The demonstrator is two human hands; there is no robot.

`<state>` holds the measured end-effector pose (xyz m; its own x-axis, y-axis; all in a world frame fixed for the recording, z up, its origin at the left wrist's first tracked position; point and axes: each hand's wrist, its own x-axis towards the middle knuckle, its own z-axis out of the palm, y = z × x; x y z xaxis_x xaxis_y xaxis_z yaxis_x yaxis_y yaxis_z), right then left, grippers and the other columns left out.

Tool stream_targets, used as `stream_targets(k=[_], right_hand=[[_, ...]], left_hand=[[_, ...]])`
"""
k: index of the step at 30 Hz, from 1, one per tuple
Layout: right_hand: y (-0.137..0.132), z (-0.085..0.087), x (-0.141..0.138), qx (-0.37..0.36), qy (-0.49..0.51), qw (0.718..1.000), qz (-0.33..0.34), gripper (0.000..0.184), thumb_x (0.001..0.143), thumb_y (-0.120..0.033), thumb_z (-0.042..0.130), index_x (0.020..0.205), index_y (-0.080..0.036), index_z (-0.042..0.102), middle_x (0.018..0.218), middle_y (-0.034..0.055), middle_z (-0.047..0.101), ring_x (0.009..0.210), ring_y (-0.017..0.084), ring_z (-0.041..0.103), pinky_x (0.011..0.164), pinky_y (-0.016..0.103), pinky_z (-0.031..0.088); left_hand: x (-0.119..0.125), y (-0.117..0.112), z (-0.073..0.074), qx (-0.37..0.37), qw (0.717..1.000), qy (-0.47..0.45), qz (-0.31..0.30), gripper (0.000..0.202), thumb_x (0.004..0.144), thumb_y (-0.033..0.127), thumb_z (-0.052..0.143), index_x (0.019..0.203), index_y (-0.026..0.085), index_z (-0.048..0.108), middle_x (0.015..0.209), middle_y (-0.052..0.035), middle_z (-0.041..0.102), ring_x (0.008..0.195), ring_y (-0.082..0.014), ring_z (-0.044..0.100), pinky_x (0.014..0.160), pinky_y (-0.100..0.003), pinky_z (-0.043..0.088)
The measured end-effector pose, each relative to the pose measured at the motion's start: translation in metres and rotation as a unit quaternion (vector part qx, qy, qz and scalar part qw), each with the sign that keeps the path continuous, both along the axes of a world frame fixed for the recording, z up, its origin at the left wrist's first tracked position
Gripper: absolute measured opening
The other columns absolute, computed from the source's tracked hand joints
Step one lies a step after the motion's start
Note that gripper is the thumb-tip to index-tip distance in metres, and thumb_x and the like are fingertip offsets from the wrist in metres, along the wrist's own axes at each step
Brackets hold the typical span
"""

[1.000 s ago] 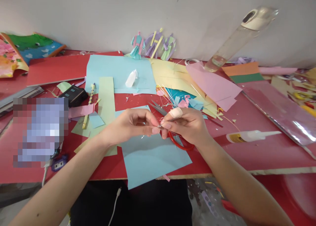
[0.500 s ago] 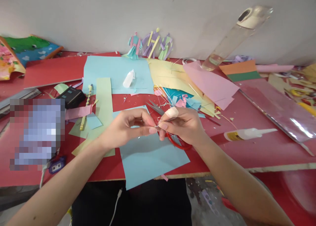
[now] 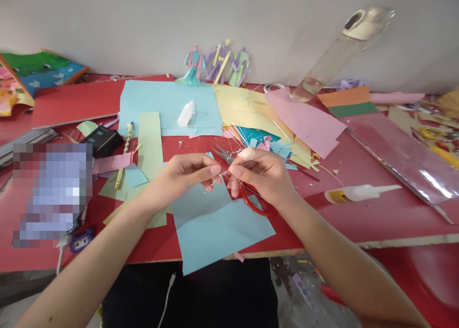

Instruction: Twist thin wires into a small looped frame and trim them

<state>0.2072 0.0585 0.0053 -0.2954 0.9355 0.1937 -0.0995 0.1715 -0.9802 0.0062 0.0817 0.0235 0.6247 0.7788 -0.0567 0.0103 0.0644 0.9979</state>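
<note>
Thin silvery wire [image 3: 224,173], partly twisted, runs between my two hands above the table. My left hand [image 3: 190,175] pinches it between thumb and forefinger, and a twisted end sticks out below the fingers. My right hand [image 3: 263,172], with a white wrap on one finger, pinches the wire close beside the left fingertips. Red-handled scissors [image 3: 251,206] lie beneath my right hand, blades pointing to the upper left and handles partly hidden. Under both hands lies a light blue paper sheet [image 3: 222,227].
Three paper figures [image 3: 217,65] stand against the wall. A small white bottle [image 3: 186,114] rests on blue paper; a glue bottle [image 3: 353,194] lies at right. A tall clear bottle [image 3: 330,55] leans behind pink paper [image 3: 301,117]. Paper scraps and loose wires [image 3: 240,133] lie ahead; a pencil [image 3: 124,153] is left.
My left thumb has shifted up and bent over the wire, and a twisted wire end now shows below my left fingers. Both hands stay close together.
</note>
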Motion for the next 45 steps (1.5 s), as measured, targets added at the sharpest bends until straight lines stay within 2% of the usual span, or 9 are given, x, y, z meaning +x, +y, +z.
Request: stream_targets(k=[6,11,15,20,25,30,33,41,45], right_hand=[[0.0017,-0.0022,-0.0011,0.0,0.005,1.0,-0.002,0.013,0.082,-0.025,0.073,0.075,-0.019,0.064,0.057,-0.0043,0.065,0.044,0.011,0.063,0.045,0.024,0.054],[0.0005,-0.0005,0.0001,0.013,-0.035,0.999,-0.011,0.015,0.081,-0.029,0.074,0.073,-0.019,0.066,0.056,-0.0032,0.065,0.045,0.013,0.064,0.046,0.026,0.055],[-0.0017,-0.0003,0.0029,0.051,-0.087,0.995,-0.008,0.01,0.083,-0.025,0.071,0.075,-0.019,0.069,0.058,-0.0026,0.065,0.049,0.012,0.065,0.048,0.024,0.054],[-0.003,-0.0013,0.0032,0.093,-0.123,0.988,-0.026,0.006,0.084,-0.022,0.07,0.078,-0.02,0.07,0.059,-0.0028,0.065,0.05,0.011,0.063,0.048,0.024,0.053],[-0.003,-0.0021,0.0039,0.121,-0.134,0.982,-0.057,0.007,0.084,-0.024,0.07,0.077,-0.021,0.07,0.06,-0.002,0.066,0.051,0.012,0.063,0.048,0.026,0.054],[-0.0033,-0.0024,0.0055,0.101,-0.097,0.989,-0.047,0.007,0.083,-0.024,0.071,0.077,-0.022,0.07,0.061,-0.0022,0.066,0.048,0.012,0.064,0.046,0.026,0.053],[-0.0032,-0.0009,0.0041,0.084,-0.099,0.99,-0.051,0.01,0.083,-0.026,0.072,0.075,-0.022,0.069,0.059,-0.0026,0.065,0.047,0.013,0.064,0.045,0.027,0.053],[-0.0033,0.0007,-0.0001,0.032,-0.114,0.992,-0.045,0.016,0.084,-0.031,0.071,0.074,-0.019,0.065,0.054,-0.0029,0.065,0.044,0.012,0.062,0.045,0.025,0.05],[-0.0024,-0.0003,0.0008,0.009,-0.108,0.994,-0.02,0.017,0.086,-0.033,0.067,0.077,-0.019,0.065,0.055,-0.0024,0.066,0.047,0.012,0.064,0.049,0.025,0.052]], left_hand=[[-0.0029,0.0,0.0021,-0.002,0.996,0.046,-0.082,0.024,0.091,0.037,0.06,0.084,0.015,0.067,0.071,-0.0009,0.064,0.065,-0.0099,0.056,0.065,-0.023,0.047],[-0.0051,-0.0002,0.0017,0.043,0.994,0.069,-0.072,0.027,0.089,0.041,0.061,0.082,0.016,0.068,0.062,0.001,0.057,0.059,-0.0093,0.051,0.059,-0.022,0.045],[-0.0062,0.0004,0.0018,0.04,0.993,0.084,-0.067,0.029,0.087,0.043,0.063,0.08,0.016,0.069,0.067,0.0001,0.055,0.057,-0.0086,0.047,0.053,-0.021,0.042],[-0.0066,0.0002,0.0013,0.083,0.988,0.119,-0.057,0.027,0.089,0.04,0.061,0.082,0.016,0.072,0.059,0.0012,0.052,0.056,-0.0093,0.044,0.053,-0.021,0.039],[-0.0065,-0.0011,0.0016,0.124,0.984,0.119,-0.048,0.024,0.091,0.037,0.058,0.086,0.017,0.071,0.071,-0.0013,0.062,0.06,-0.0097,0.051,0.058,-0.022,0.042],[-0.0069,-0.001,0.0022,0.1,0.988,0.094,-0.071,0.021,0.092,0.036,0.058,0.094,0.017,0.068,0.072,-0.002,0.067,0.066,-0.0122,0.06,0.064,-0.024,0.047],[-0.0068,-0.0011,0.0024,0.102,0.99,0.085,-0.055,0.017,0.091,0.032,0.058,0.097,0.017,0.064,0.074,-0.0024,0.069,0.07,-0.0134,0.064,0.067,-0.025,0.049],[-0.0055,-0.0023,0.0002,0.16,0.981,0.105,-0.025,0.008,0.089,0.02,0.057,0.092,0.017,0.065,0.081,-0.0014,0.07,0.076,-0.0131,0.065,0.073,-0.025,0.05],[-0.0052,-0.0021,-0.0003,0.18,0.975,0.13,-0.02,0.013,0.092,0.023,0.054,0.086,0.017,0.064,0.079,-0.0011,0.069,0.072,-0.0125,0.062,0.07,-0.025,0.048]])
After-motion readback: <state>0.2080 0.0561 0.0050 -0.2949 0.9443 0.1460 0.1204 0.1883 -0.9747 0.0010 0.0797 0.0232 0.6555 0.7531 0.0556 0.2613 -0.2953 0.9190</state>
